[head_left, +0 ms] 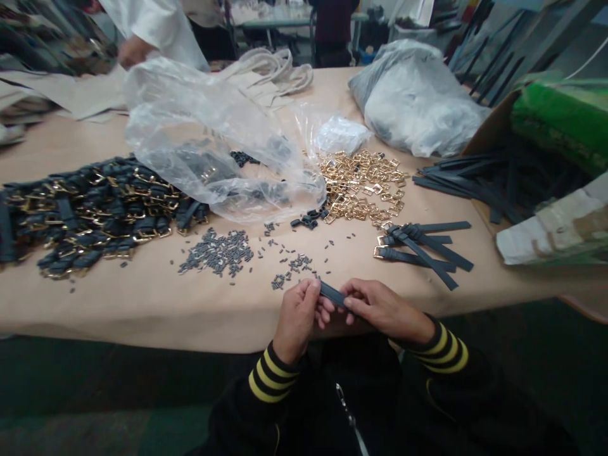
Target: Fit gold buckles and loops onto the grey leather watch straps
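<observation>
Two hands are pinching one dark leather strap point(331, 294) over the tabletop's point(142, 304) near edge: left hand point(298, 316) gripping its left end, right hand point(380, 309) its right; slackening fingers risk dropping it lapward.

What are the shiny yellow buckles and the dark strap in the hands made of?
Buckles: probably metal with a gold finish; they glint. Strap, held between left hand and right hand: looks like matte dark leather or imitation, flat and bendy.
</observation>
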Demonstrator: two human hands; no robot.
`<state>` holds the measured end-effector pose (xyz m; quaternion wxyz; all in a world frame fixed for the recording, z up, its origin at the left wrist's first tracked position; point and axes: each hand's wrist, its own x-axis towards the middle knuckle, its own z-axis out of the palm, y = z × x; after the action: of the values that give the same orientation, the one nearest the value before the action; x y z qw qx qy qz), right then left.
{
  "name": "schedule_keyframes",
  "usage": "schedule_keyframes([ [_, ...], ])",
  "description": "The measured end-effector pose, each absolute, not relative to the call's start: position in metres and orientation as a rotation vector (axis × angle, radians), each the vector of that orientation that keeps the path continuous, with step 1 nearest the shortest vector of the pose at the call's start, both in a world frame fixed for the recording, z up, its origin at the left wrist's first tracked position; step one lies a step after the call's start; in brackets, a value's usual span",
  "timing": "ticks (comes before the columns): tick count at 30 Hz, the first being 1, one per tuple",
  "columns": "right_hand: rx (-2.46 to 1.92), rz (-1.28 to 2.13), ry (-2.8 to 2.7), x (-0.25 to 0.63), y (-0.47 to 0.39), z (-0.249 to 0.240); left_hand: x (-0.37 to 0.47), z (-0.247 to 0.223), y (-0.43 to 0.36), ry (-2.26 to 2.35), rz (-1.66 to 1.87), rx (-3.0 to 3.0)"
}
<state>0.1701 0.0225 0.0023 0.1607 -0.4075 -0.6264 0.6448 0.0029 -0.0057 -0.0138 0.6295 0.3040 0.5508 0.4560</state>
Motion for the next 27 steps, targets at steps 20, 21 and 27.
schedule_keyframes([
  [20, -0.914, 2.019, -1.199, 0.148, 0.021, -0.005, 0.009, -0.005, -0.015, 1.651, 1.27, 1.815],
  [21, -0.918, 2.009, -1.206, 0.148, 0.022, -0.006, 0.009, -0.006, -0.016, 1.607, 1.241, 1.88],
  [27, -0.954, 1.934, -1.273, 0.145, 0.024, -0.008, 0.011, -0.011, -0.012, 1.602, 1.214, 1.973],
])
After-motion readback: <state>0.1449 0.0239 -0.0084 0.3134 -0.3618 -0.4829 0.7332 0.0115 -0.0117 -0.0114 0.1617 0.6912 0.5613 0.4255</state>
